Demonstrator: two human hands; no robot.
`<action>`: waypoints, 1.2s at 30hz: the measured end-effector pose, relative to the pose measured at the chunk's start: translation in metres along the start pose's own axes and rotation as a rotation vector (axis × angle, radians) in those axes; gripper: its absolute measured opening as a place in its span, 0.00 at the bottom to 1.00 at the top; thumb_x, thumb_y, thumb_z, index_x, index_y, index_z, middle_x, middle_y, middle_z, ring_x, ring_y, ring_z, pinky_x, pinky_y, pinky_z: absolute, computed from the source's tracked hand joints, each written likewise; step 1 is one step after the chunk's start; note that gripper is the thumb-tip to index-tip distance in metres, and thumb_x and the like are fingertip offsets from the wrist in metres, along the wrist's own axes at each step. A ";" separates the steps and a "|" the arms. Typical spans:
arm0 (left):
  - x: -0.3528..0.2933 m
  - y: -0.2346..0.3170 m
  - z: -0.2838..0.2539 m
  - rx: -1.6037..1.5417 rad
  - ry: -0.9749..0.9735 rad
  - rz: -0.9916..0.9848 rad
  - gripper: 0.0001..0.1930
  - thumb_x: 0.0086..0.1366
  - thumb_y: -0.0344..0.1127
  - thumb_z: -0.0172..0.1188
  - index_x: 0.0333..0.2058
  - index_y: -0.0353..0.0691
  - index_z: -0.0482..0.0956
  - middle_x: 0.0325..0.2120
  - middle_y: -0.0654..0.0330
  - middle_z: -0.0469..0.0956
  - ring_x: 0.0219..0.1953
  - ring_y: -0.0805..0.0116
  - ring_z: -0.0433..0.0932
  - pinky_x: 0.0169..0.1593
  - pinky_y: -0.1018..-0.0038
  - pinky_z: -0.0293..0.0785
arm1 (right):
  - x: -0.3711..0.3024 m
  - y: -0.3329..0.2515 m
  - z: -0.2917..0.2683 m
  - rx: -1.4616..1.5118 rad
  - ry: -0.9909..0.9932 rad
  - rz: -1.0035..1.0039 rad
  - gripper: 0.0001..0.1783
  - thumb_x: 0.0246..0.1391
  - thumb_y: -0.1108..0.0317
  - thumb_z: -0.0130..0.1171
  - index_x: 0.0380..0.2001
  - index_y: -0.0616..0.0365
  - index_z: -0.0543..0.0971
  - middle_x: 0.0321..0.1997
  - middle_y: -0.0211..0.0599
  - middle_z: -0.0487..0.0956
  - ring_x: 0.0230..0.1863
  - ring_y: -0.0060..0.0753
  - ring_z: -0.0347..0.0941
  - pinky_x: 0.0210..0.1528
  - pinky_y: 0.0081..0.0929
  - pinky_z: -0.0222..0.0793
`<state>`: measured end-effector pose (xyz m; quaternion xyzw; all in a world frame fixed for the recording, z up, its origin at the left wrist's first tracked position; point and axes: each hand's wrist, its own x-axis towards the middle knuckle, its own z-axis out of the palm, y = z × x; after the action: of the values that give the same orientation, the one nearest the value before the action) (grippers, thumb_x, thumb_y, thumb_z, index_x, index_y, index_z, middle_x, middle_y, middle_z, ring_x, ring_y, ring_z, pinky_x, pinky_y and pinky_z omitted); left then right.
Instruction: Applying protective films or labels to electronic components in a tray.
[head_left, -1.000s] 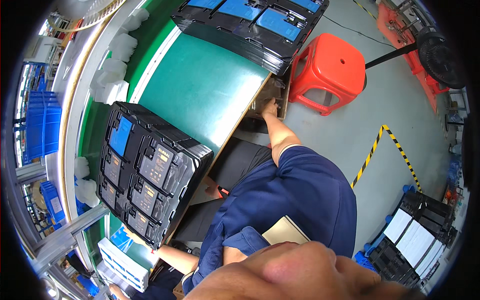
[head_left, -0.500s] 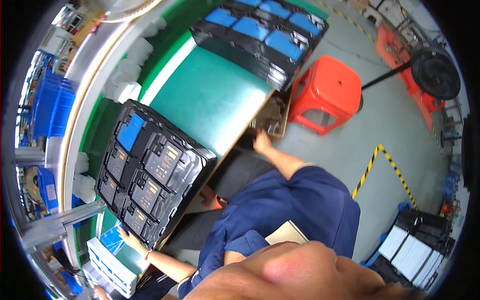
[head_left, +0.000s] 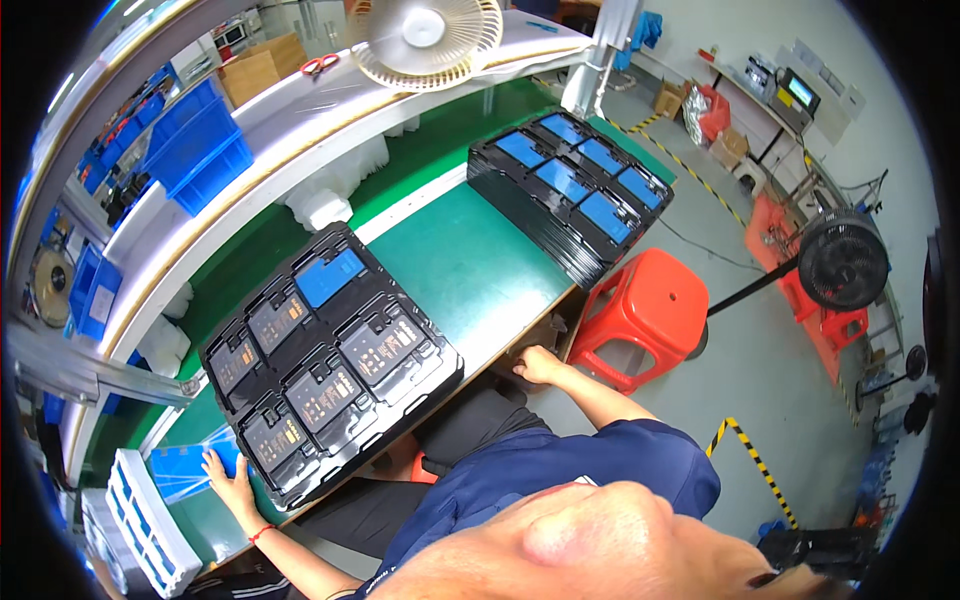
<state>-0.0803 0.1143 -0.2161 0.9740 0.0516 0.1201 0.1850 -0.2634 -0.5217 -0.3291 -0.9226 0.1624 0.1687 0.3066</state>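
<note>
My left hand (head_left: pixel 232 487) lies with fingers spread on blue sheets (head_left: pixel 182 468) at the left end of the green workbench. Beside it is a black moulded tray (head_left: pixel 425 372) with several dark, flat battery packs (head_left: pixel 322 396) in its compartments. A blue piece (head_left: pixel 331 277) covers one compartment at the far side. Down past the bench's near edge, my right hand (head_left: pixel 541 366) has its fingers curled in beside a box (head_left: pixel 553 330). What those fingers hold, if anything, is hidden.
A stack of black trays (head_left: pixel 530 218) with blue pieces stands at the bench's far right. Next to it is a red stool (head_left: pixel 655 310). A white slotted block (head_left: pixel 150 525) stands at the left end. On the shelf behind are a fan (head_left: pixel 425 30) and blue bins (head_left: pixel 200 150).
The view has tilted up, showing more of the shelf and the far room. My left hand stays spread by the blue sheets. My right hand remains low by the box, its fingers now more curled.
</note>
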 end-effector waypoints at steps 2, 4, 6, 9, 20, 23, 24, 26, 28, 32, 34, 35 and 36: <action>-0.001 0.010 -0.007 -0.002 -0.001 -0.036 0.36 0.58 0.48 0.62 0.61 0.41 0.61 0.65 0.53 0.52 0.68 0.54 0.45 0.66 0.51 0.39 | -0.006 -0.007 -0.022 -0.045 0.003 0.023 0.18 0.47 0.61 0.60 0.38 0.63 0.79 0.39 0.55 0.78 0.44 0.53 0.74 0.47 0.40 0.70; -0.003 0.008 -0.005 0.007 0.028 -0.043 0.32 0.60 0.46 0.60 0.60 0.39 0.63 0.63 0.55 0.57 0.68 0.54 0.47 0.65 0.51 0.40 | -0.018 -0.027 -0.047 -0.065 -0.027 0.061 0.19 0.47 0.61 0.61 0.39 0.64 0.79 0.40 0.54 0.78 0.46 0.51 0.74 0.49 0.39 0.69; 0.000 0.006 -0.005 -0.054 0.036 -0.058 0.30 0.60 0.44 0.60 0.58 0.38 0.66 0.62 0.53 0.59 0.67 0.53 0.50 0.65 0.52 0.42 | -0.025 -0.033 -0.061 -0.102 -0.034 0.045 0.20 0.47 0.61 0.62 0.40 0.64 0.79 0.40 0.54 0.78 0.46 0.51 0.75 0.49 0.38 0.69; 0.002 0.005 -0.001 -0.137 0.113 -0.038 0.24 0.60 0.39 0.60 0.53 0.35 0.71 0.57 0.47 0.65 0.65 0.51 0.55 0.64 0.58 0.50 | -0.032 -0.046 -0.076 -0.094 -0.076 0.047 0.21 0.47 0.60 0.62 0.42 0.63 0.78 0.41 0.54 0.78 0.47 0.50 0.74 0.50 0.37 0.69; 0.045 -0.031 -0.046 -0.295 0.887 -0.147 0.19 0.52 0.23 0.61 0.45 0.34 0.75 0.42 0.53 0.77 0.45 0.60 0.76 0.51 0.68 0.69 | -0.106 -0.158 -0.204 -0.333 0.040 -0.186 0.19 0.49 0.60 0.60 0.41 0.61 0.76 0.35 0.50 0.79 0.41 0.51 0.75 0.43 0.38 0.70; 0.057 0.054 -0.108 -0.394 0.969 0.026 0.19 0.56 0.24 0.61 0.47 0.32 0.72 0.43 0.54 0.75 0.45 0.61 0.75 0.53 0.68 0.68 | -0.109 -0.203 -0.229 -0.200 0.283 -0.739 0.18 0.51 0.61 0.58 0.41 0.61 0.73 0.36 0.49 0.78 0.40 0.52 0.74 0.43 0.40 0.69; 0.058 0.086 -0.125 -0.451 0.987 0.183 0.16 0.59 0.24 0.60 0.47 0.32 0.72 0.43 0.55 0.75 0.44 0.64 0.75 0.52 0.70 0.68 | -0.103 -0.225 -0.232 -0.180 0.284 -0.896 0.18 0.52 0.61 0.58 0.42 0.60 0.72 0.37 0.48 0.77 0.41 0.51 0.73 0.43 0.40 0.69; 0.053 0.138 -0.151 -0.644 0.785 0.337 0.15 0.59 0.23 0.59 0.46 0.32 0.73 0.42 0.56 0.75 0.44 0.68 0.74 0.51 0.73 0.69 | -0.084 -0.276 -0.227 -0.104 0.251 -1.201 0.18 0.51 0.62 0.58 0.43 0.59 0.72 0.38 0.47 0.75 0.43 0.50 0.72 0.45 0.40 0.68; 0.044 0.184 -0.161 -0.659 0.631 0.481 0.14 0.59 0.22 0.58 0.45 0.33 0.75 0.40 0.58 0.76 0.41 0.70 0.75 0.47 0.76 0.72 | -0.066 -0.333 -0.214 -0.012 0.194 -1.443 0.19 0.50 0.63 0.60 0.44 0.60 0.71 0.39 0.46 0.75 0.44 0.50 0.71 0.46 0.40 0.68; 0.030 0.276 -0.146 -0.713 0.317 0.690 0.24 0.54 0.19 0.57 0.51 0.37 0.72 0.35 0.58 0.76 0.36 0.71 0.75 0.41 0.76 0.71 | -0.031 -0.418 -0.187 0.201 0.380 -1.654 0.26 0.44 0.63 0.65 0.45 0.63 0.71 0.42 0.47 0.74 0.48 0.49 0.69 0.52 0.39 0.64; 0.024 0.288 -0.133 -0.731 0.242 0.757 0.32 0.51 0.18 0.56 0.57 0.40 0.65 0.28 0.59 0.75 0.31 0.72 0.74 0.39 0.77 0.70 | -0.009 -0.443 -0.171 0.298 0.339 -1.614 0.28 0.43 0.63 0.66 0.47 0.64 0.70 0.43 0.47 0.74 0.48 0.48 0.70 0.52 0.37 0.65; 0.023 0.292 -0.125 -0.756 0.218 0.782 0.34 0.50 0.17 0.56 0.58 0.41 0.63 0.25 0.59 0.75 0.29 0.72 0.74 0.38 0.77 0.70 | 0.006 -0.448 -0.161 0.341 0.279 -1.590 0.28 0.43 0.64 0.65 0.47 0.64 0.71 0.43 0.47 0.74 0.47 0.47 0.70 0.50 0.36 0.66; 0.023 0.290 -0.121 -0.768 0.158 0.728 0.36 0.50 0.18 0.56 0.60 0.41 0.61 0.20 0.62 0.73 0.25 0.73 0.72 0.35 0.78 0.69 | 0.012 -0.452 -0.152 0.459 0.150 -1.521 0.22 0.43 0.66 0.65 0.43 0.63 0.74 0.38 0.45 0.76 0.41 0.45 0.74 0.45 0.34 0.69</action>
<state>-0.0720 -0.1089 0.0065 0.7792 -0.3235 0.2596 0.4699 -0.0383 -0.2751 0.0113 -0.7032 -0.4606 -0.1869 0.5083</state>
